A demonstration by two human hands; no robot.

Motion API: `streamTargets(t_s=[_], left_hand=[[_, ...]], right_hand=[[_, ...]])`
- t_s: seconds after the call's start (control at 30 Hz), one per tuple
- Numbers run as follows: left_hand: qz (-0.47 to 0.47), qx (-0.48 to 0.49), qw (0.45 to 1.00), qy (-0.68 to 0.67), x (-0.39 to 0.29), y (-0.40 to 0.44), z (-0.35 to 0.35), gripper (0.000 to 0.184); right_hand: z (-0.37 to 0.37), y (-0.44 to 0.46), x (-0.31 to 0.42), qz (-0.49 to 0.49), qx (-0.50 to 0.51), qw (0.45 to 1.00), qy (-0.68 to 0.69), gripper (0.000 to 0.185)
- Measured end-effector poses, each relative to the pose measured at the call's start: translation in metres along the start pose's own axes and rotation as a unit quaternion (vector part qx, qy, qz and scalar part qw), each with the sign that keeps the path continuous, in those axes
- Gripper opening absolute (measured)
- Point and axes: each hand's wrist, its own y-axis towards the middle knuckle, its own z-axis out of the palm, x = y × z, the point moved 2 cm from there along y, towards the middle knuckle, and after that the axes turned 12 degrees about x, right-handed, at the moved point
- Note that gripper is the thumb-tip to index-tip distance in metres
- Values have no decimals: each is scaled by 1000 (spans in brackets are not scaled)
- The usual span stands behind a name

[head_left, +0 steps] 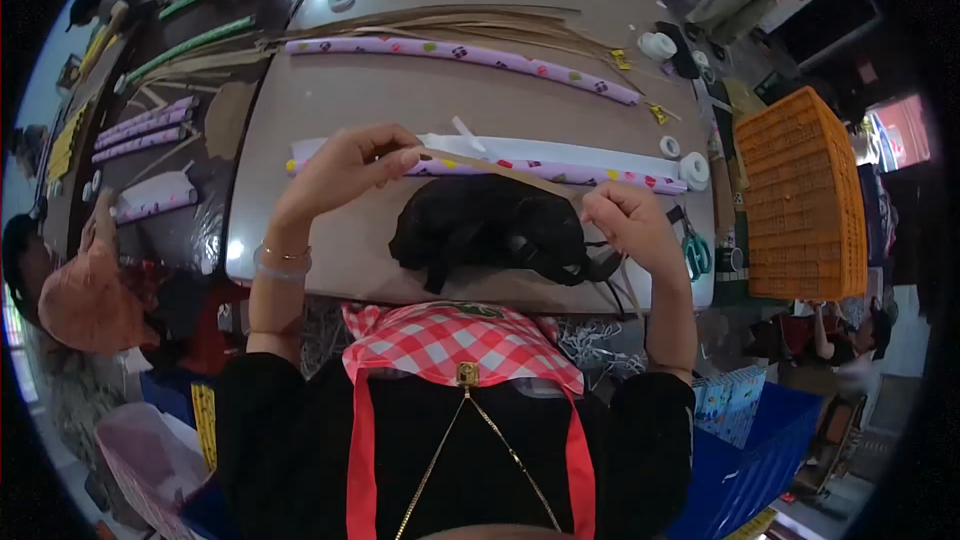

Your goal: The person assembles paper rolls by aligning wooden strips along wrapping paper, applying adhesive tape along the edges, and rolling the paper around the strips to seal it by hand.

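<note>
A thin brown strip [500,172] stretches between my hands above the table. My left hand [365,165] pinches one end of it between thumb and fingers. Farther along, my right hand [630,225] has its fingers closed on the strip, and a tail seems to hang below. Under the strip lies a black bag-like bundle [490,230] with loose straps near the table's front edge. Just behind the bundle rests a purple patterned roll [600,174] with a white sheet [580,155] along it.
Another purple roll [460,52] and many long brown strips [420,20] lie farther back. White tape rolls [693,171] and green-handled scissors [697,252] sit at right. An orange crate [800,200] stands beyond the right edge. Other people work at the left tables.
</note>
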Motion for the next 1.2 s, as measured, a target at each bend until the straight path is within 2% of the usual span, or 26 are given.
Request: streamTargets(t_s=[0.03, 0.1, 0.2, 0.3, 0.37, 0.4, 0.47, 0.53, 0.6, 0.73, 0.87, 0.93, 1.0, 1.07, 1.13, 1.2], left_hand=[[-13, -9, 1000, -8, 12, -2, 0, 23], [29, -1, 994, -101, 29, -3, 2, 24], [0, 7, 992, -129, 38, -6, 10, 24], [-5, 8, 987, -159, 50, -11, 15, 22], [0, 1, 983, -183, 53, -16, 19, 21], [5, -21, 987, -161, 52, -19, 21, 24], [8, -45, 989, -139, 55, -23, 22, 27], [-50, -40, 993, -103, 64, -26, 25, 30], [-66, -18, 987, -144, 61, -28, 25, 31], [-90, 47, 955, -280, 76, -31, 28, 28], [-108, 39, 946, -303, 78, -35, 31, 27], [-84, 52, 954, -282, 84, -34, 32, 24], [-88, 28, 960, -264, 87, -34, 30, 22], [-94, -2, 964, -249, 90, -36, 30, 20], [-50, -79, 973, -210, 93, -41, 27, 17], [-65, -119, 975, -177, 100, -48, 20, 18]], right_hand=[[4, 3, -7, 15, 5, 999, 31, 23], [11, 9, -16, 27, 40, 998, 48, 22], [15, 16, -24, 24, 89, 993, 70, 19], [19, 20, -23, 9, 53, 994, 91, 16], [23, 23, -21, -109, 5, 992, 58, 15], [24, 22, -20, -107, 8, 993, 58, 15], [25, 20, -11, -99, -35, 984, -142, 14], [27, 22, -12, -97, -47, 985, -137, 14], [26, 27, -27, 7, -35, 997, -66, 17], [28, 34, -36, 13, 3, 998, -59, 20], [28, 36, -42, 29, 29, 999, -15, 19], [28, 37, -42, 28, 34, 999, -5, 18], [28, 38, -40, 74, 32, 997, 13, 20], [30, 41, -39, 76, 52, 995, 27, 20], [34, 47, -34, 77, 65, 995, -2, 19], [36, 56, -36, 82, 96, 992, -28, 18]])
